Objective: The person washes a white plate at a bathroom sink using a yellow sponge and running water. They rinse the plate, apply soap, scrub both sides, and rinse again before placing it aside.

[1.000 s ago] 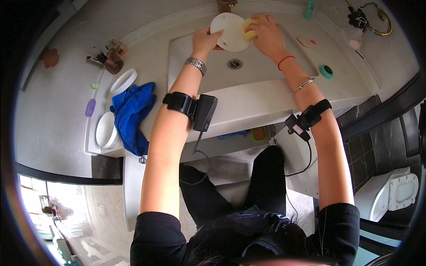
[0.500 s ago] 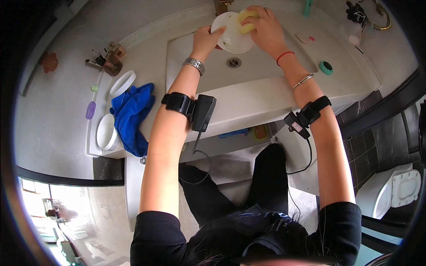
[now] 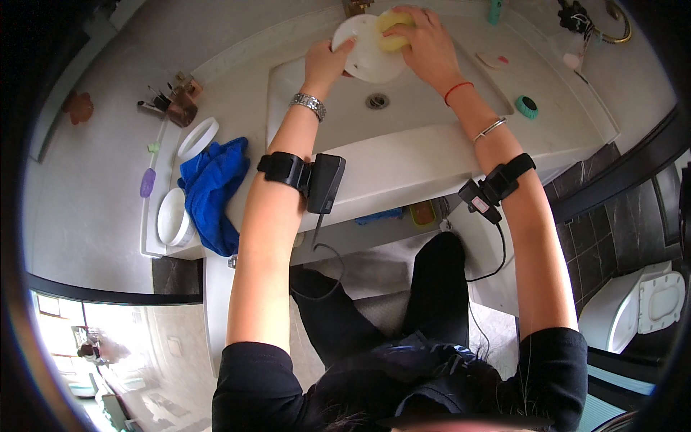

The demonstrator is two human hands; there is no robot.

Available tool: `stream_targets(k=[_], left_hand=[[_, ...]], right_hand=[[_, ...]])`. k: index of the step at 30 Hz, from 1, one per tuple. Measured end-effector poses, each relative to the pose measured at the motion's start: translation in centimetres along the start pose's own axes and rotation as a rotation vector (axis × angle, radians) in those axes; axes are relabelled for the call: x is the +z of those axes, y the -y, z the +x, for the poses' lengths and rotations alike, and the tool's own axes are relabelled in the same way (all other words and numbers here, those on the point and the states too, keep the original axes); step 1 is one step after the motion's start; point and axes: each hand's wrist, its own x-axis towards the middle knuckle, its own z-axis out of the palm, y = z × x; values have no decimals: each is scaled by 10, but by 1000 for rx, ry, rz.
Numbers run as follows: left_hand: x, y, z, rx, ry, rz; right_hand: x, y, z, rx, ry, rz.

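Note:
Over the far side of the sink (image 3: 324,119), a round white plate (image 3: 366,56) is held up, tilted, with a few small dark specks on it. My left hand (image 3: 327,63) grips its left edge, thumb on the upper face and the other fingers mostly hidden beneath. In my right hand (image 3: 426,47) is a yellow sponge (image 3: 392,32), pressed against the right part of the plate. The drain (image 3: 376,101) lies in the basin below, and the faucet (image 3: 358,7) shows just behind the plate.
Left on the counter are a blue towel (image 3: 214,187), a white round lid (image 3: 199,139), a white bowl (image 3: 175,217) and a brush holder (image 3: 181,108). Rightward sit a teal round object (image 3: 527,107) and a soap dish (image 3: 493,60). A toilet (image 3: 633,309) stands at the right.
Both hands have shifted slightly left with the plate and sponge. The sponge stays against the plate's right part; the other things keep their places.

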Motion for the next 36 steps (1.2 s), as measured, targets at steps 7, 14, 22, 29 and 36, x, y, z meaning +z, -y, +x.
stream_targets(k=[7, 14, 22, 29, 36], left_hand=[[-1, 3, 0, -37, -103, -83], [4, -10, -6, 57, 25, -72], [5, -10, -8, 45, -122, 15], [-1, 16, 8, 49, -384, 76], [-5, 1, 0, 184, -304, 248]], right_hand=[[0, 3, -1, -34, 57, -22], [1, -4, 3, -41, -154, 93], [-3, -3, 2, -42, -93, 121], [16, -8, -1, -187, 131, 105], [19, -5, -3, -71, 129, 47]])
